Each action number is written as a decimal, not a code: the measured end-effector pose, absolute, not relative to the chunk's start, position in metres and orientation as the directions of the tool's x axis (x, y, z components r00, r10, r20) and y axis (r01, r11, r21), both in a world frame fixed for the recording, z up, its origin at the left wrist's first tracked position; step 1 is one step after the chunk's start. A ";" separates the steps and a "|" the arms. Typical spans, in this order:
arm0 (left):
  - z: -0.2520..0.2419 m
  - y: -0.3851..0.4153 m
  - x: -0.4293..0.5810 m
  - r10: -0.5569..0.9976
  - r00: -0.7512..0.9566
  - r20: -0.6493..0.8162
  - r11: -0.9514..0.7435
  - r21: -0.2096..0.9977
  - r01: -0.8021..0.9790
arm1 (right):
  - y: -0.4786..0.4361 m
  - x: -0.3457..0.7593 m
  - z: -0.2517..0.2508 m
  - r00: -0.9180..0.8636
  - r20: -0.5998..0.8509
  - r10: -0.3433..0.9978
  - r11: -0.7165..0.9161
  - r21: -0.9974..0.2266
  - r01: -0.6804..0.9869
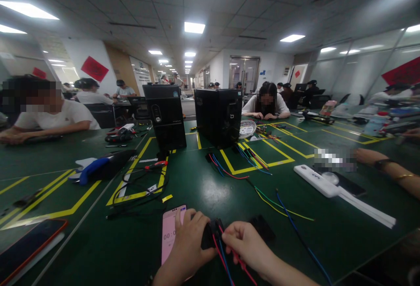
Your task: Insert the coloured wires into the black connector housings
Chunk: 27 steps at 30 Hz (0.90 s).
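Observation:
My left hand (189,244) rests over a pink phone (169,233) showing a timer, its fingers bent around a small black block (207,236) at its right. My right hand (244,244) pinches a red wire (243,266) beside a black connector (217,224). Red and blue wires run from the connector toward the bottom edge between the hands. A dark flat object (262,227) lies right of my right hand. Further off on the green table (210,189) are green and yellow wires (282,205) and a long blue wire (302,238).
Two black computer cases (169,117) stand at the back. A white power strip (316,181) lies right, near another person's arm (387,163). On the left are a blue-and-black tool (98,167), coiled black cable and an orange-edged phone (31,251). People sit around.

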<state>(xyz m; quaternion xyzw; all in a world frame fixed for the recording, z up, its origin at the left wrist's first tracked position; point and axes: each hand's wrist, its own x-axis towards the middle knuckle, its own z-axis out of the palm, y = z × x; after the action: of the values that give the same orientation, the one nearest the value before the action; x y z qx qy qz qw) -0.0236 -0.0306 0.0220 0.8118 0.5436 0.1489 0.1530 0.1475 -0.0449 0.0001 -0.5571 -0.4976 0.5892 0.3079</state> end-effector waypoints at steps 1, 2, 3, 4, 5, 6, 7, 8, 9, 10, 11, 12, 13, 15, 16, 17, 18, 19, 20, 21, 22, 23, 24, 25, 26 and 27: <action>0.022 -0.030 -0.024 0.928 0.364 0.074 -0.361 0.411 0.837 | -0.045 0.147 0.000 -0.194 -0.338 0.921 -0.304 -0.935 0.184; 0.022 -0.030 -0.024 0.928 0.366 0.072 -0.362 0.408 0.838 | -0.045 0.147 0.000 -0.195 -0.328 0.924 -0.296 -0.939 0.177; 0.022 -0.031 -0.024 0.926 0.370 0.069 -0.365 0.403 0.839 | -0.045 0.147 0.000 -0.193 -0.323 0.927 -0.292 -0.941 0.172; 0.022 -0.031 -0.024 0.924 0.377 0.065 -0.370 0.398 0.839 | -0.045 0.147 0.000 -0.188 -0.321 0.928 -0.292 -0.942 0.168; 0.022 -0.031 -0.024 0.922 0.382 0.064 -0.375 0.392 0.840 | -0.044 0.147 -0.001 -0.184 -0.323 0.928 -0.295 -0.941 0.164; 0.022 -0.031 -0.024 0.921 0.383 0.068 -0.379 0.385 0.841 | -0.044 0.147 -0.002 -0.180 -0.327 0.928 -0.300 -0.940 0.161; 0.022 -0.031 -0.024 0.921 0.383 0.075 -0.381 0.379 0.843 | -0.044 0.147 -0.003 -0.179 -0.331 0.927 -0.305 -0.939 0.157; 0.022 -0.031 -0.024 0.921 0.381 0.082 -0.382 0.375 0.845 | -0.043 0.147 -0.004 -0.177 -0.334 0.926 -0.310 -0.939 0.147; 0.022 -0.031 -0.023 0.923 0.375 0.088 -0.380 0.373 0.847 | -0.043 0.147 -0.005 -0.177 -0.336 0.925 -0.316 -0.939 0.132; 0.021 -0.031 -0.023 0.924 0.371 0.093 -0.378 0.374 0.847 | -0.043 0.147 -0.006 -0.177 -0.339 0.924 -0.323 -0.940 0.112; 0.021 -0.030 -0.022 0.924 0.371 0.096 -0.379 0.377 0.846 | -0.043 0.147 -0.008 -0.175 -0.341 0.924 -0.330 -0.940 0.089; 0.020 -0.030 -0.022 0.923 0.373 0.097 -0.381 0.382 0.842 | -0.043 0.148 -0.008 -0.174 -0.344 0.923 -0.337 -0.939 0.065; 0.020 -0.030 -0.022 0.921 0.376 0.099 -0.383 0.389 0.838 | -0.043 0.148 -0.009 -0.173 -0.347 0.922 -0.346 -0.937 0.041; 0.020 -0.030 -0.021 0.918 0.383 0.099 -0.390 0.395 0.832 | -0.044 0.148 -0.008 -0.172 -0.349 0.921 -0.354 -0.935 0.000; 0.020 -0.029 -0.020 0.918 0.384 0.096 -0.389 0.394 0.833 | -0.043 0.147 -0.006 -0.172 -0.346 0.922 -0.354 -0.935 -0.017; 0.020 -0.029 -0.020 0.920 0.381 0.091 -0.385 0.390 0.836 | -0.043 0.147 -0.004 -0.172 -0.342 0.924 -0.352 -0.936 -0.028; 0.021 -0.029 -0.020 0.922 0.378 0.087 -0.381 0.384 0.841 | -0.043 0.146 -0.002 -0.172 -0.338 0.925 -0.349 -0.936 -0.036; 0.022 -0.029 -0.019 0.923 0.376 0.082 -0.378 0.378 0.845 | -0.043 0.145 0.000 -0.170 -0.333 0.927 -0.344 -0.938 -0.042; 0.022 -0.029 -0.019 0.923 0.376 0.079 -0.377 0.374 0.847 | -0.043 0.145 0.003 -0.169 -0.329 0.929 -0.341 -0.939 -0.046; 0.023 -0.029 -0.018 0.923 0.378 0.076 -0.378 0.372 0.848 | -0.043 0.145 0.005 -0.168 -0.323 0.932 -0.335 -0.941 -0.049; 0.023 -0.029 -0.018 0.922 0.381 0.074 -0.380 0.373 0.846 | -0.043 0.144 0.006 -0.167 -0.314 0.935 -0.326 -0.944 -0.050; 0.024 -0.029 -0.018 0.921 0.382 0.072 -0.380 0.377 0.845 | -0.043 0.145 0.007 -0.170 -0.305 0.937 -0.317 -0.947 -0.047; 0.024 -0.028 -0.018 0.922 0.381 0.070 -0.377 0.380 0.845 | -0.043 0.145 0.007 -0.174 -0.298 0.938 -0.309 -0.950 -0.039; 0.024 -0.028 -0.018 0.923 0.378 0.069 -0.375 0.382 0.845 | -0.044 0.146 0.006 -0.180 -0.297 0.938 -0.306 -0.952 -0.026; 0.024 -0.028 -0.018 0.924 0.377 0.067 -0.372 0.385 0.845 | -0.045 0.146 0.005 -0.183 -0.301 0.936 -0.307 -0.952 -0.008; 0.024 -0.028 -0.018 0.924 0.378 0.064 -0.372 0.387 0.844 | -0.045 0.147 0.003 -0.183 -0.310 0.933 -0.314 -0.949 0.011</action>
<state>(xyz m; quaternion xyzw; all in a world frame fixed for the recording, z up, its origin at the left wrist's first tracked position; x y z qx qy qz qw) -0.0178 -0.0282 0.0244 0.8169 0.5410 0.1363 0.1464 0.1472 -0.0451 0.0030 -0.5203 -0.4532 0.6214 0.3711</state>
